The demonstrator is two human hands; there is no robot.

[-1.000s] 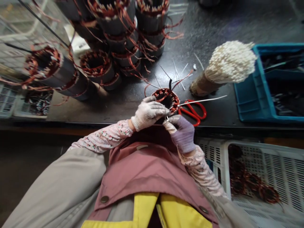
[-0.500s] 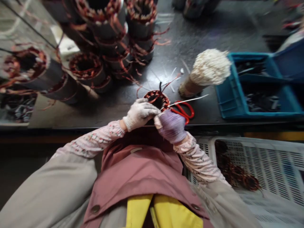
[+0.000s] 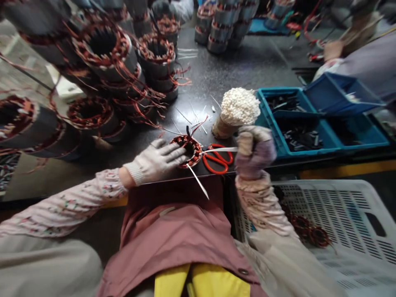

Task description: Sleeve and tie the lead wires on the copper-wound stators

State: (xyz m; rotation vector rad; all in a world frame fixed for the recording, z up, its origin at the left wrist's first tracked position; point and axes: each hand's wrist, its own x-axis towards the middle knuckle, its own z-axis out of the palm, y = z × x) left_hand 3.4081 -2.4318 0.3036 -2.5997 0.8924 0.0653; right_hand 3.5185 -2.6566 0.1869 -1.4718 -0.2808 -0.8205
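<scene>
A copper-wound motor stator (image 3: 186, 151) lies on the dark bench, with my left hand (image 3: 156, 160) in a white glove pressed across its near rim. My right hand (image 3: 255, 152), in a purple-palmed glove, is raised with bunched fingers beside a paper-wrapped bundle of white-tipped ties (image 3: 236, 111). A white cable tie (image 3: 219, 149) runs from the stator to that hand, and I cannot tell whether the hand grips it. Another white tie end (image 3: 197, 180) points down from the stator towards me. Red-handled scissors (image 3: 218, 159) lie beneath the first tie.
Tall stacks of wound stators (image 3: 114, 70) stand at the left. A blue compartment tray (image 3: 297, 123) holds dark parts, and a white plastic crate (image 3: 340, 214) holds stators at lower right. A co-worker's hand (image 3: 332, 50) shows at the upper right. Loose white ties (image 3: 188, 119) lie behind the stator.
My right hand has lifted off the stator and moved right, up beside the bundle. My left hand now lies flatter on the stator. The view has tilted up, showing more of the bench.
</scene>
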